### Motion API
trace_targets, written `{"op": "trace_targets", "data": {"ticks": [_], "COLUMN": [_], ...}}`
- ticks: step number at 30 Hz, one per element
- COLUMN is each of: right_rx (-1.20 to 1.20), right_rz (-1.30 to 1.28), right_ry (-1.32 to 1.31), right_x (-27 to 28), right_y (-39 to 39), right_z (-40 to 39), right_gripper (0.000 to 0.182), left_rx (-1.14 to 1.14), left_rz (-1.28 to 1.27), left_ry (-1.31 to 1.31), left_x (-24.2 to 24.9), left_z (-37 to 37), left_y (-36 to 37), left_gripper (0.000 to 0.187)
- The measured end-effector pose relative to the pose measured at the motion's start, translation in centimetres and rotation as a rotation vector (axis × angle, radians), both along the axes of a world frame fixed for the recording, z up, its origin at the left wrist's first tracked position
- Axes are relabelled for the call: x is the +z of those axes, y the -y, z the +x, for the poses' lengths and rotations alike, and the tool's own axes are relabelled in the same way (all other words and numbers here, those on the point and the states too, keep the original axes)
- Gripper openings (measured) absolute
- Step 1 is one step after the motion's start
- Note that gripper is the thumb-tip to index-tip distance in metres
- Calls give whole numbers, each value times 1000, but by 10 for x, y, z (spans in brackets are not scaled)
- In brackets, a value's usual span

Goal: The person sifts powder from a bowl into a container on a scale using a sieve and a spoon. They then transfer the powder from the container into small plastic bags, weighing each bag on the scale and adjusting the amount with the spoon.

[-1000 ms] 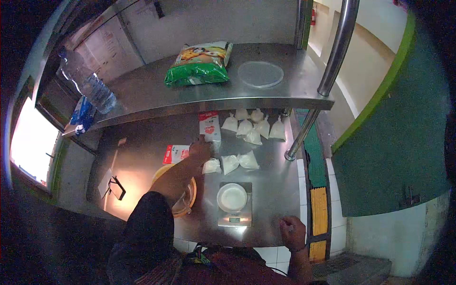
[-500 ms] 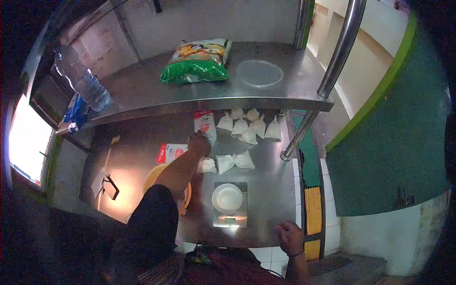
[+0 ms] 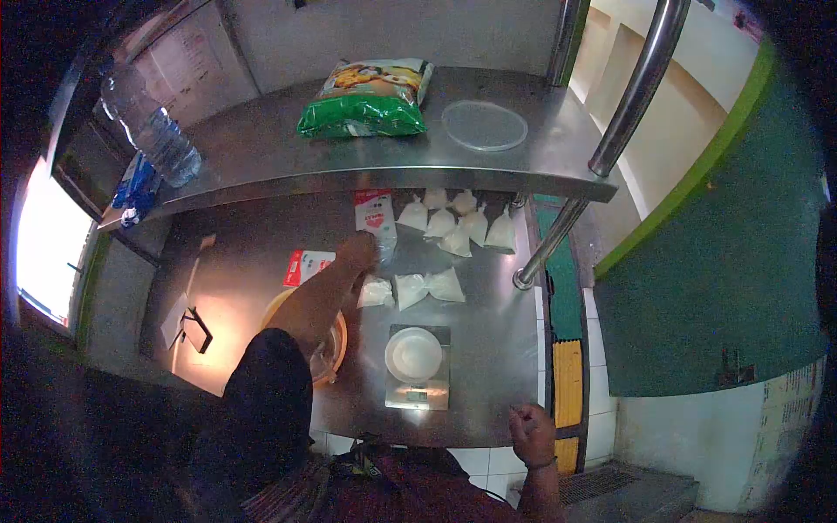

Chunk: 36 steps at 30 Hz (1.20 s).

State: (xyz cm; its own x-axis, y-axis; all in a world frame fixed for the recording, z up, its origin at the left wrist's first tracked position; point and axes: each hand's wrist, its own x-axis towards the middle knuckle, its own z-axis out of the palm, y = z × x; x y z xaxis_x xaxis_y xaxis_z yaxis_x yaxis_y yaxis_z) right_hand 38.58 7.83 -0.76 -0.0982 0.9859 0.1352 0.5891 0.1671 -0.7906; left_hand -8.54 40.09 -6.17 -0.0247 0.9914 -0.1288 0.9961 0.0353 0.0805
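My left hand (image 3: 356, 253) reaches across the steel table and rests at the lower left edge of a red-and-white printed packet (image 3: 375, 214) with a clear plastic part. Its fingers look curled together; what they pinch, if anything, is hidden. Under that forearm is an orange-rimmed basin (image 3: 335, 357), partly covered. Beside it lies a second red-and-white packet (image 3: 305, 266). My right hand (image 3: 532, 434) hovers by the table's right front edge, fingers curled, nothing visible in them. Between the hands, a white bowl (image 3: 413, 354) sits on a digital scale (image 3: 418, 397).
Tied bags of white powder (image 3: 453, 234) stand at the back right, and several more white bags (image 3: 427, 288) lie nearer. A steel shelf (image 3: 261, 157) overhangs the table, bearing a green food bag (image 3: 366, 100), a clear lid (image 3: 484, 126) and a plastic bottle (image 3: 153, 131).
My left hand has shifted slightly left at the packet, showing more of its printed front. My right hand stays by the table edge. The whole view has tilted a little.
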Motion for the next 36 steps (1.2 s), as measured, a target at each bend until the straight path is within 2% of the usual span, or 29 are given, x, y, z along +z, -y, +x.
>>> {"op": "trace_targets", "data": {"ticks": [4, 6, 11, 13, 14, 16, 18, 20, 22, 24, 25, 27, 29, 31, 33, 35, 36], "right_rx": [10, -3, 27, 48, 27, 5, 15, 15, 22, 66, 72, 68, 73, 89, 186, 261, 315], "right_rz": [20, 3, 4, -24, -24, -19, -11, -21, -26, 78, 90, 93, 33, -19, 34, 138, 233], "right_ry": [-6, -9, 37, 69, 39, 11, 37, 42, 45, 40, 34, 37, 35, 39, 70, 16, -34], "right_x": [-7, -10, -8, -3, -2, -2, -6, -3, 0, 3, 4, 6, 8, 13, 18, 35, 48], "right_y": [-2, 0, 0, 3, 5, 6, 9, 10, 10, 6, 4, 2, 0, -10, -18, -25, -29], "right_z": [0, 1, 1, 1, -1, 1, 6, 6, 5, 2, 0, -3, -10, -19, -34, -56, -68], "right_gripper": [14, 13, 13, 13, 13, 13, 13, 14, 14, 17, 17, 18, 18, 19, 20, 21, 21], "left_rx": [93, 4, -78, -105, -171, -240, 71, 90, 115, 311, 313, 345, 548, 524, 358, 285, 158], "left_rz": [95, 61, 70, 53, 118, 189, 447, 357, 271, 654, 667, 1115, 1050, 1031, 1134, 852, 751], "left_ry": [-5, -31, -25, -26, -79, -131, -24, -23, -24, 386, 381, 734, 1358, 1383, 1342, 1042, 890], "left_x": [3, 9, -25, -25, -25, -5, 38, 80, 93, 104, 108, 110, 105, 163, 187, 205, 211], "left_z": [4, 9, -14, -14, -13, -1, 17, 13, 5, -2, -4, -5, 4, 54, 95, 122, 131], "left_y": [10, 17, -14, -13, -12, -7, 9, 22, 31, 44, 55, 89, 124, 182, 222, 270, 292], "left_gripper": [30, 29, 28, 28, 28, 29, 29, 30, 32, 30, 30, 27, 26, 26, 26, 26, 26]}}
